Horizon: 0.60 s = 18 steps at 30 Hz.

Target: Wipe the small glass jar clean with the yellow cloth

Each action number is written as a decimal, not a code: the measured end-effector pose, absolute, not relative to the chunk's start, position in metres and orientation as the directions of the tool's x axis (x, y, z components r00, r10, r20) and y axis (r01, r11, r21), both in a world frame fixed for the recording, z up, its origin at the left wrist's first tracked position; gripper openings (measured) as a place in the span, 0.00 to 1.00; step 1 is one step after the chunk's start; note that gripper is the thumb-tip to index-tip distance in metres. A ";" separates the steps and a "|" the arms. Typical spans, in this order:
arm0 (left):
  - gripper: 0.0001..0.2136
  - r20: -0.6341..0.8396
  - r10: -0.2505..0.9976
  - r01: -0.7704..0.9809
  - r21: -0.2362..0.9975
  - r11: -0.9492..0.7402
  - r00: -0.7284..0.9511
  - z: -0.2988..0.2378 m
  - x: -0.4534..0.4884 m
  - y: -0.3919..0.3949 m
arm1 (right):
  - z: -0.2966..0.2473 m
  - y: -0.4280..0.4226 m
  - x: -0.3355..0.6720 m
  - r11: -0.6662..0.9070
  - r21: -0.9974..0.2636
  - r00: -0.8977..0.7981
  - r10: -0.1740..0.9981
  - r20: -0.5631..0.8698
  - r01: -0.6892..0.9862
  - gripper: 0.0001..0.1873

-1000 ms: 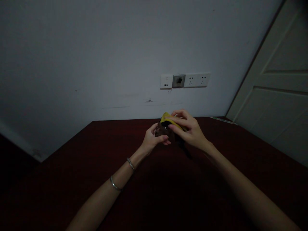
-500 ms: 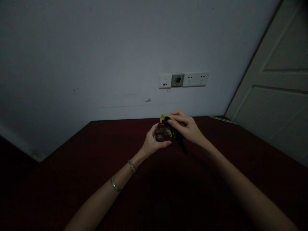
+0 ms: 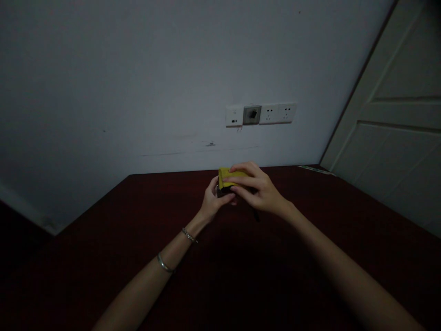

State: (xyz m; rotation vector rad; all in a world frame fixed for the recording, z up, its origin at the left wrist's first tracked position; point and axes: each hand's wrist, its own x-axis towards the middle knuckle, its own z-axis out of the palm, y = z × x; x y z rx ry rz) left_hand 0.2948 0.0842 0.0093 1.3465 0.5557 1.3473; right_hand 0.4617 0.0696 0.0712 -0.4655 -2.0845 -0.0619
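Note:
Both my hands meet over the far middle of a dark red table (image 3: 138, 239). My left hand (image 3: 211, 203), with two thin bracelets on its wrist, is curled round the underside of a small dark object (image 3: 223, 192) that is mostly hidden. My right hand (image 3: 257, 191) lies over the top with its fingers pressing a yellow piece (image 3: 225, 177) down onto that object. A thin dark strap or cord (image 3: 255, 215) hangs below my right hand. The room is dim and the object's make cannot be told.
A white wall rises behind the table with a row of sockets and a switch (image 3: 261, 114). A pale panelled door (image 3: 396, 133) stands at the right. A thin light strip (image 3: 315, 169) lies at the table's far right edge.
The brown dark object showed between my hands earlier; now my right hand has brought the yellow piece down over it and my hands have closed together, shifting slightly left.

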 end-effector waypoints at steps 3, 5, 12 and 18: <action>0.34 0.446 0.841 -0.283 0.886 -0.367 0.306 0.014 0.293 0.081 | 0.073 0.073 0.462 0.900 -0.312 -0.381 0.416 0.826 0.305 0.13; 0.36 0.515 0.795 -0.232 0.856 -0.462 0.320 0.017 0.292 0.078 | 0.075 0.076 0.464 0.855 -0.450 -0.358 0.517 0.778 0.258 0.11; 0.37 0.541 0.737 -0.127 0.832 -0.541 0.405 0.023 0.296 0.069 | 0.078 0.082 0.472 0.749 -0.646 -0.367 0.648 0.667 0.147 0.10; 0.36 0.485 0.835 -0.237 0.870 -0.432 0.259 0.015 0.298 0.076 | 0.077 0.069 0.465 0.888 -0.388 -0.305 0.451 0.839 0.246 0.11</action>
